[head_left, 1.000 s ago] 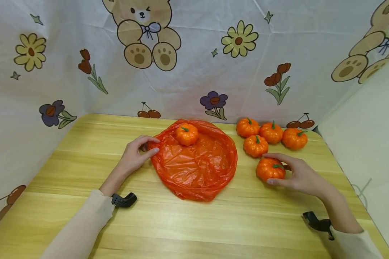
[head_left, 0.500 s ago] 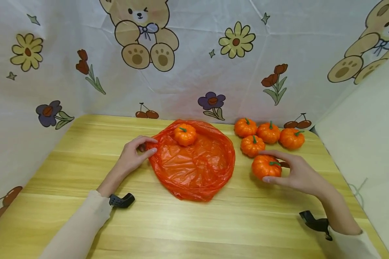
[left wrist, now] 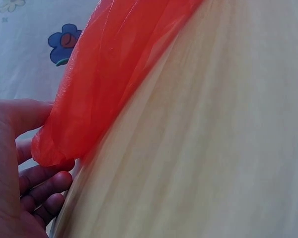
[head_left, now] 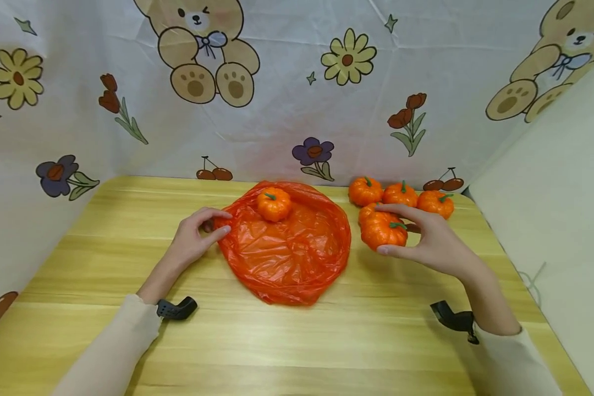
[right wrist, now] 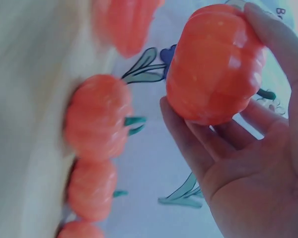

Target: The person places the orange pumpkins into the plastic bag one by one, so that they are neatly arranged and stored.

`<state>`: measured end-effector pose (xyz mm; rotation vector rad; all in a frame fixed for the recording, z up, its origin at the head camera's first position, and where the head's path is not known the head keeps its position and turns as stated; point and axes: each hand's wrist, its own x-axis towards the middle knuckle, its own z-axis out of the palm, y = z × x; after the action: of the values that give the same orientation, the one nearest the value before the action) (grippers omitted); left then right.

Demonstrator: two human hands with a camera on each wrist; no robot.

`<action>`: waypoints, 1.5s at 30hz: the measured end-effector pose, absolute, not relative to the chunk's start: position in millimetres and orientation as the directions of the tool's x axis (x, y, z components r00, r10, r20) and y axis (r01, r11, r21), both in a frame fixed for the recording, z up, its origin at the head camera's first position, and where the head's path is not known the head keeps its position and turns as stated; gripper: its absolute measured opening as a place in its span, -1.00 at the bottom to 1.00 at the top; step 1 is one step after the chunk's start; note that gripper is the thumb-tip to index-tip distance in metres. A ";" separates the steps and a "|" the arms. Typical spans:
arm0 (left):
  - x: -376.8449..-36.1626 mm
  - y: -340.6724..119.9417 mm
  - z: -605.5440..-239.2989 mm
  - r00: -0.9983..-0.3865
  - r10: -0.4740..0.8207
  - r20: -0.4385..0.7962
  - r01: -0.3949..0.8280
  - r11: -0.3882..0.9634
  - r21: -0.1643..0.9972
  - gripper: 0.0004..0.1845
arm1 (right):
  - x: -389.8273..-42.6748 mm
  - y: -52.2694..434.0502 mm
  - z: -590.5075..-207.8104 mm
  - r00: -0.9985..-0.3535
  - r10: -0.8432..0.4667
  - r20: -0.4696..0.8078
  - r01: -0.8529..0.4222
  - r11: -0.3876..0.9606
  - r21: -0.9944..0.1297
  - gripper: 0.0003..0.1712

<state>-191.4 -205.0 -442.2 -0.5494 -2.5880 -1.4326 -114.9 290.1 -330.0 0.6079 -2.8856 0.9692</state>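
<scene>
rear pumpkin (head_left: 367, 211) largely hidden behind the held pumpkin (head_left: 383, 233), both sleeves (head_left: 111, 346) cut off below

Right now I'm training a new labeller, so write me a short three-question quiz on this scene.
1. Count: how many orange pumpkins are inside the red plastic bag?
2. True or false: the right hand holds another pumpkin above the table.
3. Choose: in the head view, the left hand grips the bag's A) left edge, B) right edge, C) far edge.

Key: 1. One. 2. True. 3. A.
</scene>
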 end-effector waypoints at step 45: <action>-193.8 -207.2 -441.4 -0.923 0.257 0.285 0.377 0.468 0.799 -0.75 | -199.0 139.2 -278.7 -0.865 -0.207 0.458 -0.496 0.497 -0.712 -0.23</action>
<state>-193.8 -207.2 -441.4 -0.5614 -2.5825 -1.4547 -199.0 139.2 -278.7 0.5907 -2.4323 1.3068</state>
